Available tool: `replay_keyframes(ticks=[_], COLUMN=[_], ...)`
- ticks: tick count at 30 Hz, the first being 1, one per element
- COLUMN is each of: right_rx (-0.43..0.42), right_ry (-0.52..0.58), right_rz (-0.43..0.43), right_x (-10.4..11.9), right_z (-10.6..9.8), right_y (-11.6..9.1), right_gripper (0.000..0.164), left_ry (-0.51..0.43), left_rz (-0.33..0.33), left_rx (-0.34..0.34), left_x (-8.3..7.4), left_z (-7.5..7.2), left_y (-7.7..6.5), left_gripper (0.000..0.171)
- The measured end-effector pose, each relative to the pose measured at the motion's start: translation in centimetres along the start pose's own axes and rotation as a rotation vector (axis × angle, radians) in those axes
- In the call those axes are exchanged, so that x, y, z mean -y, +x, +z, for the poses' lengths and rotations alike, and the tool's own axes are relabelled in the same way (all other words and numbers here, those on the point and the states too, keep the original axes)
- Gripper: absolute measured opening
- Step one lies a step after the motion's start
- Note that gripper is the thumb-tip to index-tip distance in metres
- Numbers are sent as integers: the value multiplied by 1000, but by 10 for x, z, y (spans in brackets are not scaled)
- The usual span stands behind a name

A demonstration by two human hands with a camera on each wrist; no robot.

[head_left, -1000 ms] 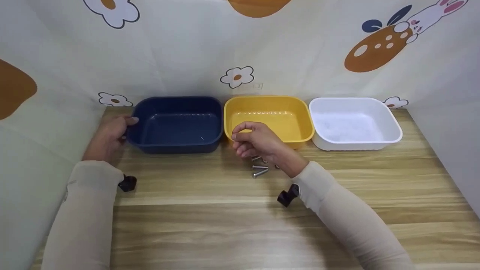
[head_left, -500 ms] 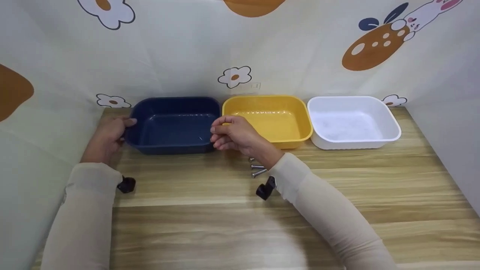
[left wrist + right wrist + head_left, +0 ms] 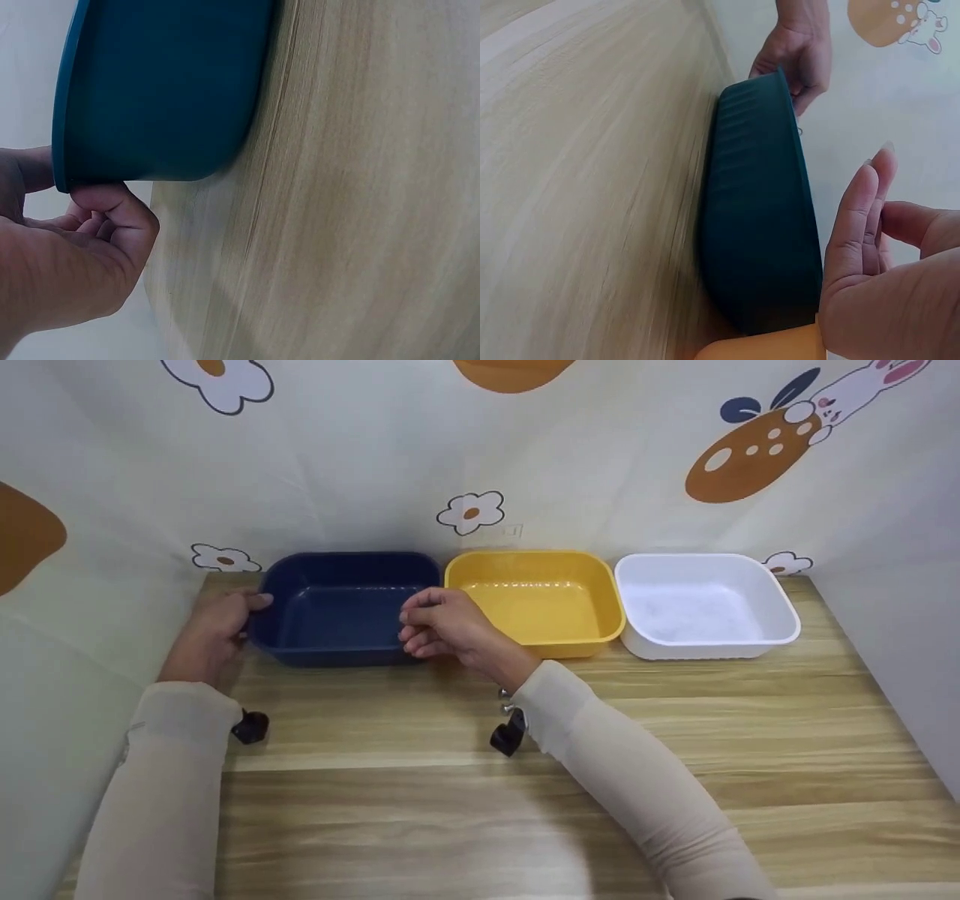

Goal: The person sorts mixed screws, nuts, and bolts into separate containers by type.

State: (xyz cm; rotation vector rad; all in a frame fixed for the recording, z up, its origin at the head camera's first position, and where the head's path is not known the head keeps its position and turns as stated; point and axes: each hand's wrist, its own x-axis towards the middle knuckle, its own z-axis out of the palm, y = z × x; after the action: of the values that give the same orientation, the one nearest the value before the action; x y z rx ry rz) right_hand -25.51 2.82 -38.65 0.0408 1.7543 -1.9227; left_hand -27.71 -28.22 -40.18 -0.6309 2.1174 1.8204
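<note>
In the head view, my left hand (image 3: 214, 634) grips the left end of a dark blue bin (image 3: 337, 651), thumb over the rim. The left wrist view has this bin (image 3: 165, 90) with curled fingers (image 3: 120, 210) below its rim. My right hand (image 3: 454, 626) is held over the bin's right end, thumb and index tips close together. Whether something small sits between them is hidden, also in the right wrist view, where the right hand (image 3: 885, 277) is beside the blue bin (image 3: 761, 202). Metal screws (image 3: 507, 708) lie on the table, partly covered by the right wrist.
A yellow bin (image 3: 551, 649) adjoins the blue one, and a white bin (image 3: 709, 651) stands to its right. All three line up along a patterned cloth backdrop (image 3: 360, 472) on the wood-grain table (image 3: 390, 810). A black wrist camera (image 3: 508, 735) hangs under the right sleeve.
My right hand has moved left, from the front of the yellow bin to over the blue bin's right end. Its forearm now hides more of the screws. The left hand keeps its grip.
</note>
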Motion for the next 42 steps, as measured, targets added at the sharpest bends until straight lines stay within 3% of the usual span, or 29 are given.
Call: replay_keyframes(ticks=[8, 21, 28, 37, 42], right_rx=[-13, 2, -13, -1, -1], right_ry=[-19, -54, -41, -58, -67], right_rz=[-11, 1, 7, -12, -4], right_x=[-1, -7, -8, -9, -9], right_z=[4, 7, 7, 7, 6], right_y=[3, 3, 3, 2, 2], right_gripper=[6, 26, 21, 28, 27], left_ry=[58, 69, 65, 128, 139], left_rz=[16, 17, 19, 48, 59], left_rx=[-9, -14, 4, -3, 11], left_x=[-2, 0, 0, 0, 0], left_z=[-1, -1, -1, -2, -3], left_y=[-1, 0, 1, 0, -1], left_gripper=[54, 53, 50, 22, 23])
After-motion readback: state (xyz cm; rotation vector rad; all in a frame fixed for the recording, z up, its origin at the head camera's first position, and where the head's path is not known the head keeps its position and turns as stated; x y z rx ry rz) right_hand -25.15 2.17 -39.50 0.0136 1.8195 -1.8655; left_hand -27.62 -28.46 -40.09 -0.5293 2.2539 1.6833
